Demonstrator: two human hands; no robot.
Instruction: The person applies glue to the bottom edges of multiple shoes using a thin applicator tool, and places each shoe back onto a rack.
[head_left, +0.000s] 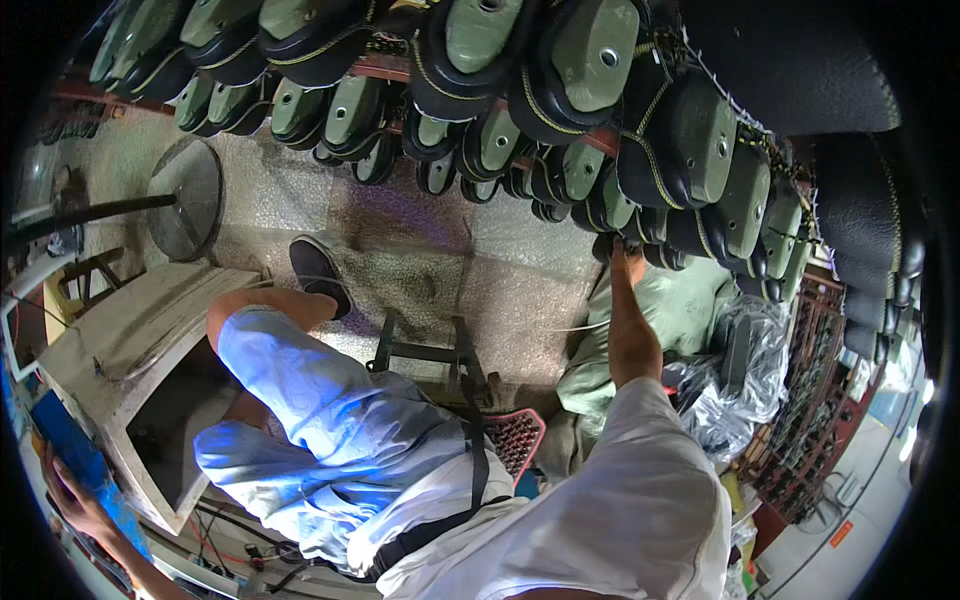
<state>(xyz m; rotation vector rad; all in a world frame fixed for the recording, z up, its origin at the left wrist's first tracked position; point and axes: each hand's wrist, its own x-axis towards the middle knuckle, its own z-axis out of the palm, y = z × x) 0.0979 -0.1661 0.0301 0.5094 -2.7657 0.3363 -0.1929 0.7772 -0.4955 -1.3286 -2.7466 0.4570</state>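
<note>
Rows of black shoe uppers with yellow stitching, pulled over green shoe lasts point(600, 58), hang upside down on a rack across the top. My right arm stretches forward to the rack's lower row. There my right hand point(630, 264) closes on a black shoe upper point(604, 248); its fingers are partly hidden among the shoes. Far to the left, my left hand point(78, 502) rests with extended fingers beside a blue panel point(75, 450). Nothing shows in that hand.
A worn, pale box-like cabinet point(130, 340) stands left of my legs. Behind it is a round fan-like mesh disc point(186, 200). A green sack point(655, 320) and clear plastic bags point(735, 385) sit at the right, near a dark red rack point(815, 370). A black-framed stool point(425, 352) stands ahead.
</note>
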